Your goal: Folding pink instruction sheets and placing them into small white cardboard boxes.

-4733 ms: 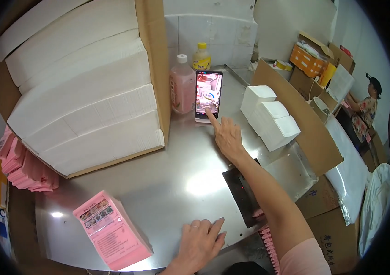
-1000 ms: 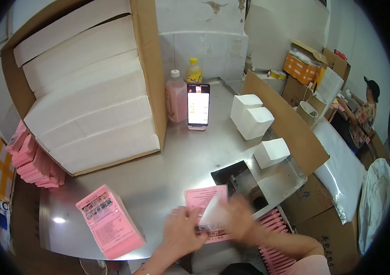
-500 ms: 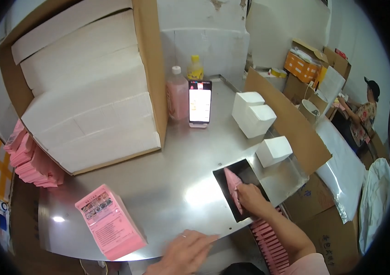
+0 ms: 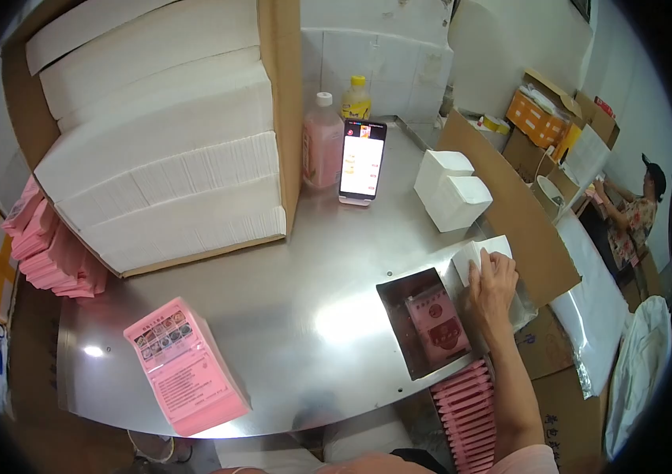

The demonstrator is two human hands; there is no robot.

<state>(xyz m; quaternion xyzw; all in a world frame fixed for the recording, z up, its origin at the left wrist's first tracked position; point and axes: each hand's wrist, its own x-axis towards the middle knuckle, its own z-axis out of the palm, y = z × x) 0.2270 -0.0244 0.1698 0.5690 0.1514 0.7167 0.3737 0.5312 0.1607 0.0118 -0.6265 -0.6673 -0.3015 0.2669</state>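
Note:
My right hand [image 4: 494,284] reaches to the right side of the metal table, its thumb and fingers gripping a small stack of white folded paper napkins [image 4: 469,261]. Just left of that wrist, a pink printed packet [image 4: 437,328] lies inside the dark rectangular opening [image 4: 399,308] in the tabletop. Two more white napkin stacks [image 4: 450,193] stand together behind my right hand. A thick pile of pink printed packets [image 4: 186,371] rests at the table's front left. My left hand is out of sight; only a strip of skin shows at the lower edge.
A big open carton [image 4: 292,118] packed with white napkins stands at the back left, with pink packets [image 4: 56,253] beside it. A lit phone [image 4: 362,162] leans before two bottles. Pink packets [image 4: 466,411] line up below the opening. At far right, a person [image 4: 638,209] works.
My right hand has let go of the pink packet in the opening and moved up and right onto the white napkin stack. My left hand has dropped out of view.

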